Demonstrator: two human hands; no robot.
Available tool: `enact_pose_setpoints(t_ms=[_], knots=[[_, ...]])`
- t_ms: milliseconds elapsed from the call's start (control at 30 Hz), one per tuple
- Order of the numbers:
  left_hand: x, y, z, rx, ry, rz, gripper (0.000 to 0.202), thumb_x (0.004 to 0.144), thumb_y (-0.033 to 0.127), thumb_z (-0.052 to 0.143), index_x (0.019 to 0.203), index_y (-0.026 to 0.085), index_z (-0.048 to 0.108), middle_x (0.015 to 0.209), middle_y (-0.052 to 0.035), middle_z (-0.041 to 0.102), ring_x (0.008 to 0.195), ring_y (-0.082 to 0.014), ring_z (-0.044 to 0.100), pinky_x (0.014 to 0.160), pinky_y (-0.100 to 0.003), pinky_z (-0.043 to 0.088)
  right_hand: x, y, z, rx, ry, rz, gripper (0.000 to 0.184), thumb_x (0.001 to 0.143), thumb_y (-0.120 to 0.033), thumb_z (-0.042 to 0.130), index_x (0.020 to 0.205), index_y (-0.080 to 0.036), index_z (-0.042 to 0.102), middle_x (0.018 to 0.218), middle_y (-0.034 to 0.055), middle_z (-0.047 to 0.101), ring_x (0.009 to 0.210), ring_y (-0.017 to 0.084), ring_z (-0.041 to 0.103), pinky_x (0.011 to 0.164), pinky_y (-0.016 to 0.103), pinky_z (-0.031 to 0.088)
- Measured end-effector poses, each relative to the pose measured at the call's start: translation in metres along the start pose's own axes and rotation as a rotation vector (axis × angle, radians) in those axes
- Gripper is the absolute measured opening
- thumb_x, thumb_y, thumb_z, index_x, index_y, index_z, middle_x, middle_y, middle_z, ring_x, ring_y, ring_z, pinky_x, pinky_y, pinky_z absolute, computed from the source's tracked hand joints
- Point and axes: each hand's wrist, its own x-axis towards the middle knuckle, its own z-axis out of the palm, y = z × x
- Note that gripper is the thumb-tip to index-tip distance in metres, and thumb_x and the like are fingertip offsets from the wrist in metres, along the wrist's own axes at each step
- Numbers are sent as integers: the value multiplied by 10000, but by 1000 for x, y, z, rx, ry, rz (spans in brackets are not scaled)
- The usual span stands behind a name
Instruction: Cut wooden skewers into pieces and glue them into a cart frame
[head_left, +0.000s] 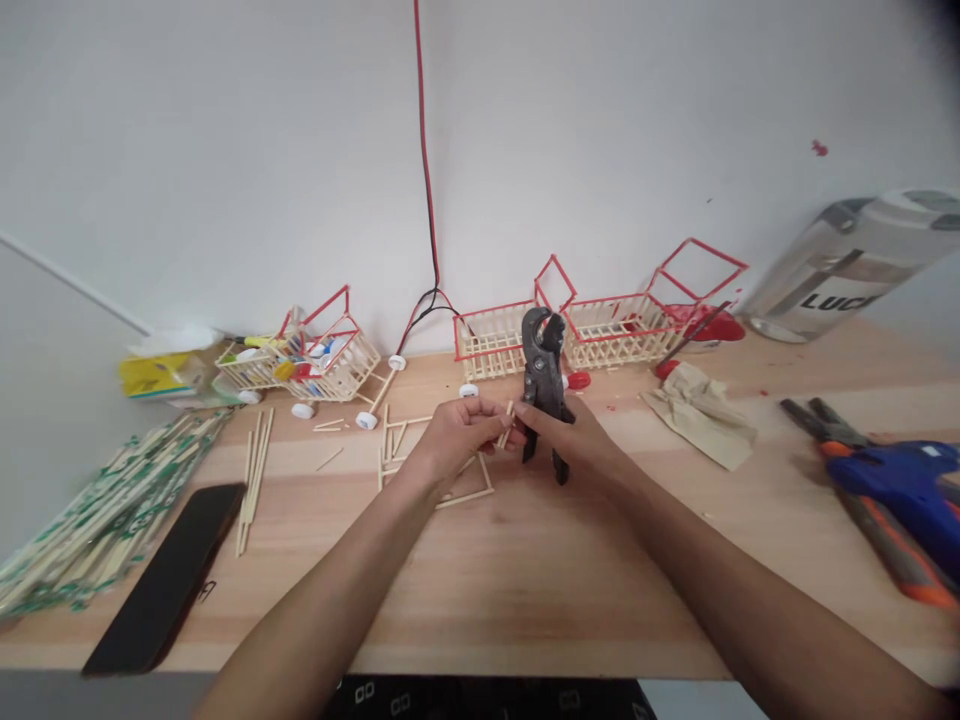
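Note:
My right hand [571, 432] is wrapped round the handles of dark metal cutting pliers [541, 372], held upright with the jaws pointing up. My left hand [461, 432] pinches a short wooden stick [507, 424] right beside the pliers, fingers closed on it. Both hands meet over the middle of the wooden table [525, 570]. Under them lies a flat frame of thin sticks [457, 485]. More loose sticks [253, 475] lie to the left.
Stick baskets with red rims [600, 330] stand along the wall; another holds bottle caps [315, 365]. A black phone [165, 580] and wrapped chopsticks [97, 510] lie left. A blue glue gun [900, 490], orange-handled pliers [862, 480], crumpled paper [701, 410] and a metal tin [847, 265] are right.

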Motion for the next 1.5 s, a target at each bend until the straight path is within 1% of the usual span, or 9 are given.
enact_pose_setpoints(t_ms=[233,367,467,567,733,833,933,1167,1500], knots=[[-4,-4,-2,-273,-62,-96,279,673,285,755,827,144,572,733,-62,698,633,-137,637,592,-234,448,1,4,3,-26,67,-32,339,822,-461,584,648,-177,520,603,-4,578,570,132,544,541,249,436],[-7,-7,-3,-266,-99,-104,291,666,292,789,827,112,629,694,-32,654,523,-45,507,479,-158,329,-2,4,5,-125,104,-48,330,841,-461,563,679,-173,554,626,6,595,603,144,557,573,257,439],[-9,-6,-3,-204,-44,-22,281,680,334,778,768,102,646,632,-4,610,440,-8,374,408,-162,204,-4,1,5,-187,94,-70,345,847,-479,559,688,-172,555,647,8,583,616,146,549,589,263,440],[-12,-1,-5,-174,65,82,258,716,356,733,774,120,645,607,19,583,385,-5,291,379,-189,131,-6,-6,4,-195,5,-62,426,874,-561,484,720,-169,556,642,10,554,595,146,537,571,272,440],[-21,14,-10,-49,250,276,230,760,365,687,821,144,664,497,71,440,416,-34,293,411,-192,178,-11,-16,5,-171,-142,12,592,870,-701,334,877,-157,569,665,22,549,584,152,528,532,277,425],[-25,20,-12,61,331,360,208,787,360,655,791,152,663,488,77,374,445,-49,287,432,-201,188,-14,-15,7,-204,-228,21,627,880,-708,290,944,-158,583,706,31,572,624,157,548,566,280,429],[-29,23,-14,155,381,411,193,796,339,636,756,151,656,516,67,383,471,-59,293,447,-211,198,-16,-12,8,-238,-266,-5,616,899,-687,278,996,-166,591,747,33,585,662,157,557,602,284,435],[-33,26,-15,306,432,495,172,807,289,605,717,149,647,560,46,437,524,-79,314,486,-215,241,-19,-15,8,-362,-224,-54,586,930,-648,240,993,-177,583,713,14,562,634,152,533,586,284,399],[-32,24,-13,345,420,500,185,825,305,597,722,157,639,579,34,477,535,-91,335,500,-228,251,-23,-22,9,-547,-114,-129,521,936,-608,300,888,-168,574,641,-16,473,587,136,455,547,272,299]])
